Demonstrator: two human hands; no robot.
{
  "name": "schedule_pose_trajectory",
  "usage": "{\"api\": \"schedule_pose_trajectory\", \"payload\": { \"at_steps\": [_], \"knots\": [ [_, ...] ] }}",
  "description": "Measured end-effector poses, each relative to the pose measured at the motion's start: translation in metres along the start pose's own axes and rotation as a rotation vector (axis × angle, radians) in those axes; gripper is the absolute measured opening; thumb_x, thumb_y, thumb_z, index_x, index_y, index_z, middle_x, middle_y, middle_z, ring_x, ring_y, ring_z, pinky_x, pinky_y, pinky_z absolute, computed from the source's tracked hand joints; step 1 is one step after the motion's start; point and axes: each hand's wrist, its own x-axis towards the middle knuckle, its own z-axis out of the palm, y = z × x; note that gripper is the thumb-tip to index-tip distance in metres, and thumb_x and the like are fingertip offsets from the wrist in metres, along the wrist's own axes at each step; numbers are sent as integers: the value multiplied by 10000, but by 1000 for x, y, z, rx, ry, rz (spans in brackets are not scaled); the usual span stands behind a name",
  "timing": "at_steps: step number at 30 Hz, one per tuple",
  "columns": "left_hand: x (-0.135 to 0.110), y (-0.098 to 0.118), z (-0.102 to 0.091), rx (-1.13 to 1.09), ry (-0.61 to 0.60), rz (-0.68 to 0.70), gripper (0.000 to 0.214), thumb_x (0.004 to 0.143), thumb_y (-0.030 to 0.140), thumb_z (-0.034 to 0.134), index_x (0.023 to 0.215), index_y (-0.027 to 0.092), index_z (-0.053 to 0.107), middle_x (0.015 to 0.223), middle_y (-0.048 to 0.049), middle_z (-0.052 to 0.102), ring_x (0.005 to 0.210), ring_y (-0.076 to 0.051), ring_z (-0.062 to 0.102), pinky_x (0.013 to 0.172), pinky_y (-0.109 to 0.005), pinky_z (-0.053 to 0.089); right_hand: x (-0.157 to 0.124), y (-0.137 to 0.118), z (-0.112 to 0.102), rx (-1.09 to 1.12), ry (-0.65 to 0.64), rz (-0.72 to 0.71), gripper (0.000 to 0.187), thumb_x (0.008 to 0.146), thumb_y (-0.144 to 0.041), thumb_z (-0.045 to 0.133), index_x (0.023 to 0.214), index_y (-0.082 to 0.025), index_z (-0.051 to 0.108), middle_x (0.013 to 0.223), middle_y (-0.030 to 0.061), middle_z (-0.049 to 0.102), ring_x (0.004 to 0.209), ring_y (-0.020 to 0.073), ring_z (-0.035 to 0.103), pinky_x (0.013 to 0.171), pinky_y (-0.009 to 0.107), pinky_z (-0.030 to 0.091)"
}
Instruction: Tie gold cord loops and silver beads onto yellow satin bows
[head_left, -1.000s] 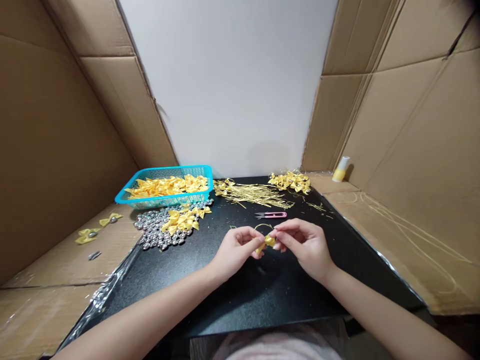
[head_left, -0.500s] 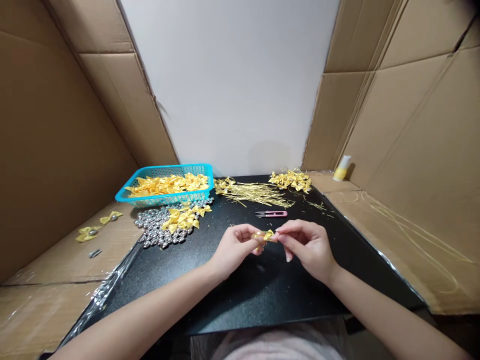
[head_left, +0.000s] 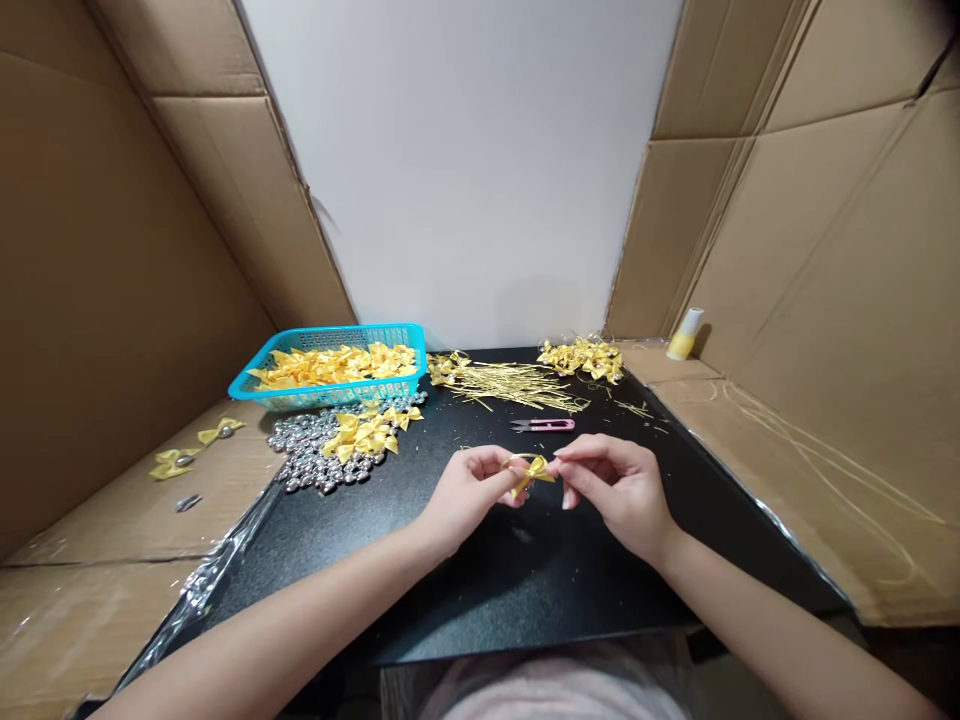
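Note:
Both hands meet over the middle of the black table [head_left: 480, 590]. My left hand [head_left: 469, 495] pinches a small yellow ribbon bow [head_left: 531, 470] with a thin gold thread looped at it. My right hand [head_left: 619, 490] pinches the same bow and thread from the right, fingers curled. A pink thread snipper [head_left: 544, 425] lies just beyond the hands.
A blue basket [head_left: 259, 378] of yellow bows stands back left, with a heap of silver beads [head_left: 304, 455] and more bows [head_left: 367, 435] in front. Gold threads [head_left: 517, 385] and finished bows [head_left: 581, 358] lie at the back. Cardboard walls flank both sides; a small spool [head_left: 684, 335] sits right.
The bow and thread loop have been turned slightly between the fingertips, and both hands have risen a little. Nothing else on the table has moved.

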Motion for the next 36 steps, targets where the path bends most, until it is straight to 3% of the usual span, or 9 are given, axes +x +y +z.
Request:
{"api": "schedule_pose_trajectory", "payload": {
  "at_steps": [13, 20, 28, 36],
  "knots": [
    [3, -7, 0, 39, 16, 29, 181, 591, 226, 761, 689, 98, 680, 560, -21, 655, 494, -89, 545, 529, -207, 440, -1, 3, 0, 38, 6, 17, 35, 749, -199, 726, 775, -222, 726, 709, 17, 731, 590, 161, 701, 561, 254, 616],
    [7, -6, -1, 26, 53, -54, 153, 556, 181, 742, 658, 100, 664, 546, -18, 646, 487, -97, 561, 531, -214, 458, -1, 7, 1, -5, 37, 99, 66, 721, -266, 754, 752, -216, 723, 695, 28, 740, 592, 188, 708, 571, 294, 621],
    [9, -4, -6, -25, 22, -164, 214, 572, 246, 785, 666, 99, 663, 599, -19, 636, 550, -96, 578, 565, -212, 468, 2, 9, 0, -15, 19, 221, 124, 726, -280, 744, 802, -187, 714, 704, 40, 749, 455, 141, 661, 393, 198, 515],
    [13, -8, -8, -38, 25, -185, 170, 561, 193, 769, 639, 97, 653, 580, -17, 624, 532, -89, 564, 560, -212, 451, 4, 10, 0, -65, 57, 180, 163, 700, -324, 755, 748, -172, 719, 634, 41, 727, 335, 93, 545, 323, 199, 453]
  ]
}}
